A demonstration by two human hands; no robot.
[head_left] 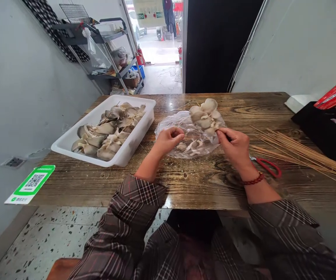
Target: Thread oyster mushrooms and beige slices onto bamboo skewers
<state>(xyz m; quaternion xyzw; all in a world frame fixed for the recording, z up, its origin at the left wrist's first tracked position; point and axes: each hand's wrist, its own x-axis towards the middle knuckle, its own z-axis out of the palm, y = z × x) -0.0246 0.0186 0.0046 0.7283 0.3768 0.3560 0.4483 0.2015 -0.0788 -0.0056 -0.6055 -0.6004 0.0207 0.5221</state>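
A plastic bag [166,125] lies at the middle of the table with a cluster of oyster mushrooms [203,116] at its right side. My right hand [234,144] is closed in a pinch at the lower right edge of this cluster. My left hand [169,139] hovers over the bag's left side, thumb and fingers curled together; anything between them is too small to make out. Small mushroom pieces [195,145] lie on the bag between my hands. To the left, a white plastic tub [133,149] holds many oyster mushrooms [105,129], some with thin sticks through them.
Bamboo skewers [299,149] lie spread at the right, beside red-handled scissors [268,167]. Behind them stands a black box [314,128] with red packets. A green payment card [34,182] is at the table's left edge. A shelf cart [106,50] stands beyond, near the doorway.
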